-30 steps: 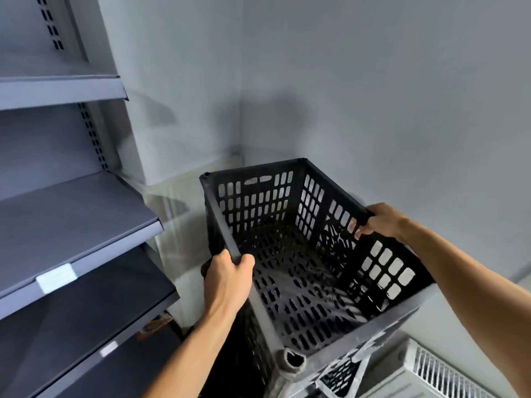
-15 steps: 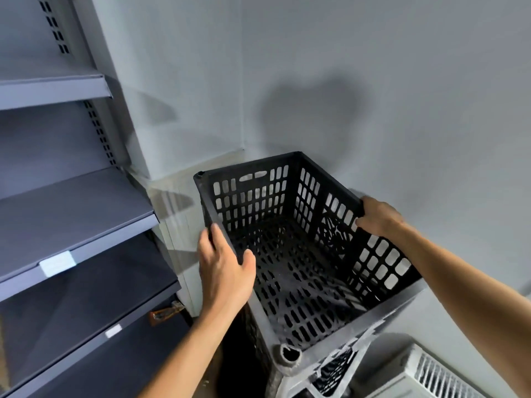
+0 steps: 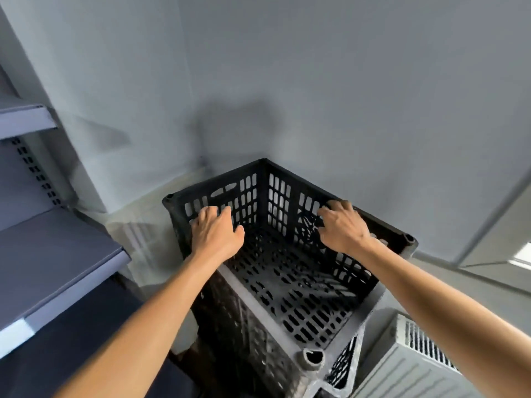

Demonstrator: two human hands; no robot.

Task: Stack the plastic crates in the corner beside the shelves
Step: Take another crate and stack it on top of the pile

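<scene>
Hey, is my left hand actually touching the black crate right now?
Cannot tell. In the head view the left hand overlaps the left rim of the black crate, fingers loosely spread, but neither contact nor a gap shows.
</scene>
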